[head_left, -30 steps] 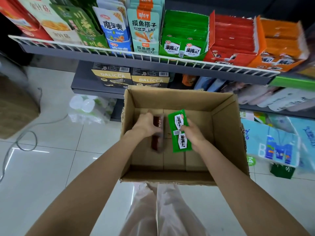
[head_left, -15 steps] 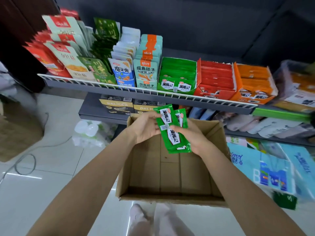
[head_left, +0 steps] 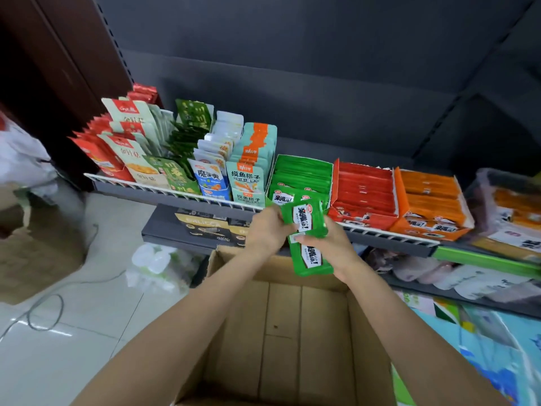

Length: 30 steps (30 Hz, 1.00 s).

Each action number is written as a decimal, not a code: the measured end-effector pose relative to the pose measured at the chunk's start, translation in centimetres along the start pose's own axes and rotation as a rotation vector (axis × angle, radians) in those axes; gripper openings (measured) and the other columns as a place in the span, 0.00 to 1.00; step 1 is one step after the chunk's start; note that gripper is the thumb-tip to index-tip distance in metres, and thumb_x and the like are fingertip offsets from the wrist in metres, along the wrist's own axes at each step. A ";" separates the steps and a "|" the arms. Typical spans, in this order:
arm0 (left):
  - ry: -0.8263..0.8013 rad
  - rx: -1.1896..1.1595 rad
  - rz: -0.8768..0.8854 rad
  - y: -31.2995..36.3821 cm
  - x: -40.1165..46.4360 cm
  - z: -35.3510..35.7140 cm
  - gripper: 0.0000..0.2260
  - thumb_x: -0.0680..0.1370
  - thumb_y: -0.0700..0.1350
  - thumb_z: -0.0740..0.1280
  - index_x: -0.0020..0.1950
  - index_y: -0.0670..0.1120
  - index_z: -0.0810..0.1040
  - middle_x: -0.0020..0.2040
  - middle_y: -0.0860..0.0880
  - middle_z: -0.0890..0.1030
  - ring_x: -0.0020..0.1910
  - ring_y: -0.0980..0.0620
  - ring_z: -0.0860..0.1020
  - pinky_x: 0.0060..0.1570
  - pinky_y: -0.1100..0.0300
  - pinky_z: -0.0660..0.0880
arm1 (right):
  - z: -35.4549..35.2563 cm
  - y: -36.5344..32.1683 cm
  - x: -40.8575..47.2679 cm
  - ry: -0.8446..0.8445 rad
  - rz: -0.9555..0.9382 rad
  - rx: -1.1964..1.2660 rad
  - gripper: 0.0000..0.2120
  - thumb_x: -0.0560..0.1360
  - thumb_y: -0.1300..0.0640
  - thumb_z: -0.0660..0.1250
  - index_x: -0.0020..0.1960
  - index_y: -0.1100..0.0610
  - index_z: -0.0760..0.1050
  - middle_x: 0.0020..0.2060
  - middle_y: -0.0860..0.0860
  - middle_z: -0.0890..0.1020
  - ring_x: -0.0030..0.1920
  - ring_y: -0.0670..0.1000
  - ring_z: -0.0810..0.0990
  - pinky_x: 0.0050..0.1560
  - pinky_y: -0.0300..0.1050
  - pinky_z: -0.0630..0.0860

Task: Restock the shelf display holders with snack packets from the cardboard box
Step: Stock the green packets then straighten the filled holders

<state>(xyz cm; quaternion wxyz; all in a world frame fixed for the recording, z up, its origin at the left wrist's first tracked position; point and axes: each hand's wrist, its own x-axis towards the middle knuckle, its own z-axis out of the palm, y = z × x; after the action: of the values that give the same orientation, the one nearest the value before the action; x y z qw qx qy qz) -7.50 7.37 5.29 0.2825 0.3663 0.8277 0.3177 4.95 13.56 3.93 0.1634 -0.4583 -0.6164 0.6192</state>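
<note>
- Dark grey shelving panels back a store shelf (head_left: 205, 200) with a white wire front rail; pale floor tiles lie below.
- Along that shelf stand rows of snack holders: red, green, blue, teal, then a green holder (head_left: 301, 177), a red holder (head_left: 363, 191) and an orange holder (head_left: 430, 200).
- Below my arms sits the cardboard box (head_left: 281, 332), open at the top; the part of its floor I can see is bare.
- My left hand (head_left: 268, 230) pinches the upper green packet (head_left: 304, 219), fingers curled on its left edge.
- My right hand (head_left: 328, 247) grips the lower green packet (head_left: 311, 259) from the right side.
- Both packets are held above the box, right in front of the green holder, which I judge is their matching slot.
- Each packet's long axis runs roughly away from me towards the shelf, printed face up, the upper one overlapping the lower.
</note>
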 end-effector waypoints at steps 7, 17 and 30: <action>0.348 0.483 0.399 0.9 3.2 -1.8 0.20 0.75 0.41 0.69 0.64 0.41 0.68 0.59 0.43 0.72 0.59 0.43 0.70 0.58 0.53 0.68 | -2.8 -6.3 5.2 0.225 -0.333 -0.770 0.25 0.74 0.60 0.70 0.69 0.61 0.68 0.63 0.60 0.77 0.62 0.59 0.75 0.63 0.47 0.68; -0.007 1.206 0.558 3.6 9.0 -2.3 0.13 0.75 0.36 0.65 0.60 0.44 0.74 0.57 0.46 0.79 0.61 0.46 0.74 0.66 0.56 0.61 | -0.4 -7.2 11.0 -0.141 -0.317 -1.303 0.16 0.73 0.58 0.70 0.60 0.57 0.75 0.51 0.59 0.80 0.52 0.60 0.79 0.48 0.49 0.74; -0.115 1.280 0.586 4.2 10.5 -1.9 0.12 0.76 0.33 0.63 0.57 0.43 0.75 0.55 0.46 0.80 0.57 0.46 0.77 0.65 0.52 0.64 | -1.8 -5.1 12.1 -0.254 -0.275 -1.249 0.21 0.77 0.56 0.62 0.68 0.63 0.67 0.63 0.57 0.65 0.65 0.55 0.63 0.70 0.48 0.61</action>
<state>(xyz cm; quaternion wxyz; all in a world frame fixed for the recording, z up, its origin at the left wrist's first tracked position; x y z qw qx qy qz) -13.03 17.23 7.17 -0.0422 0.6845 0.7030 -0.1885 -1.89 24.95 4.49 -0.1303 -0.3073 -0.9277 0.1671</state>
